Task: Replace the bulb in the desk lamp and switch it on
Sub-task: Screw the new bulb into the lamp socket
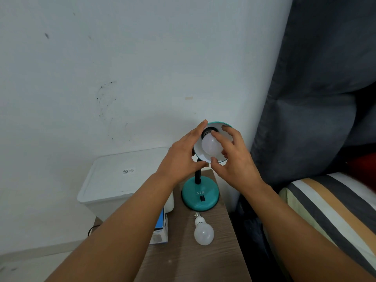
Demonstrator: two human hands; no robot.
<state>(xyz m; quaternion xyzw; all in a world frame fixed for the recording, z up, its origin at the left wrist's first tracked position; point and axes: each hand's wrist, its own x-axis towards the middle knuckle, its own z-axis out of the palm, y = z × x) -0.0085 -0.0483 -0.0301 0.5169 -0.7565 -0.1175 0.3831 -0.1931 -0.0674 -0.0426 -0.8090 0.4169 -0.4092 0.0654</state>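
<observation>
A: What does the lamp look like?

B: It is a teal metal desk lamp (200,193) with a round base, a black rocker switch (201,198) on the front of the base and white letters "ATN" above it. A black flexible neck rises to a teal shade (218,158) with a white inside, tilted toward the camera. The lamp stands on the brown wood-grain tabletop (193,259), near its far edge.

A: And the bulb?

B: A frosted white pear-shaped bulb (209,146) sits inside the shade, its narrow end at the dark socket. The right hand (234,159) has its grip around it: fingertips curl on the bulb's top and side, the thumb presses at its lower edge. The left hand (181,157) holds the shade's rim, fingers up along the left side and thumb underneath.

A: Any other bulb?

B: Yes, a second frosted white bulb (203,231) with a silver screw base lies on its side on the tabletop, just in front of the lamp base, screw end pointing at the base.

A: Any containers?

B: A blue and white cardboard box (161,228) stands at the tabletop's left edge, partly hidden by the left forearm; I cannot tell what is in it. Beyond it sits a white plastic lidded bin (122,176) with a small printed label on its smooth lid. To the right is a bed with a striped cover (329,202).
</observation>
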